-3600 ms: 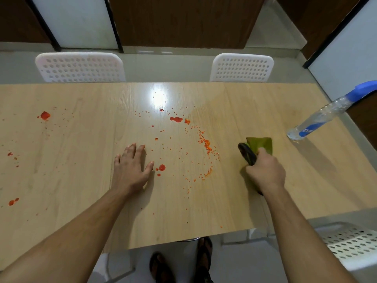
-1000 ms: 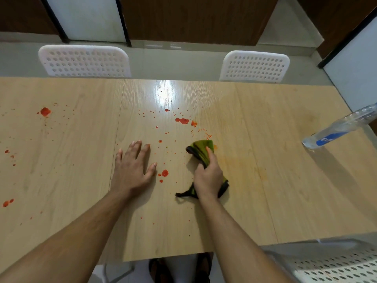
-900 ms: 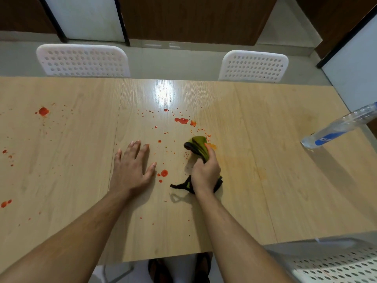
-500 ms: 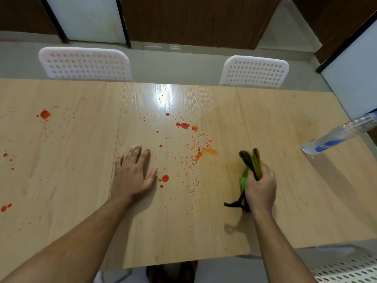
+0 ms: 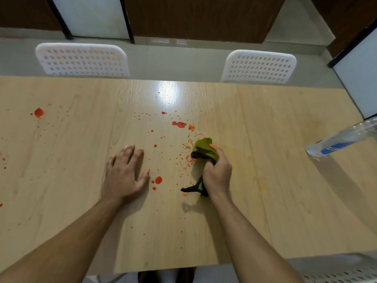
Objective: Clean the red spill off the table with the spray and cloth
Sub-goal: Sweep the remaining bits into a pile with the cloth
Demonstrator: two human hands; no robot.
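Red spill (image 5: 179,124) lies in blobs and fine specks across the middle of the light wooden table (image 5: 285,180), with more red drops (image 5: 38,112) at the far left. My right hand (image 5: 217,174) is shut on a bunched green and black cloth (image 5: 204,149), pressed on the table amid the specks. My left hand (image 5: 124,174) rests flat on the table, fingers spread, just left of a red blob (image 5: 158,180). A clear spray bottle with a blue label (image 5: 342,139) stands at the right edge, its top cut off by the frame.
Two white perforated chairs (image 5: 81,60) (image 5: 259,67) stand along the far side of the table. Another white chair (image 5: 346,272) is at the near right corner. My feet show below the near table edge.
Half a second ago my right hand held the cloth further right, off the specks; it has swept back left onto the spill. The left hand has not moved.
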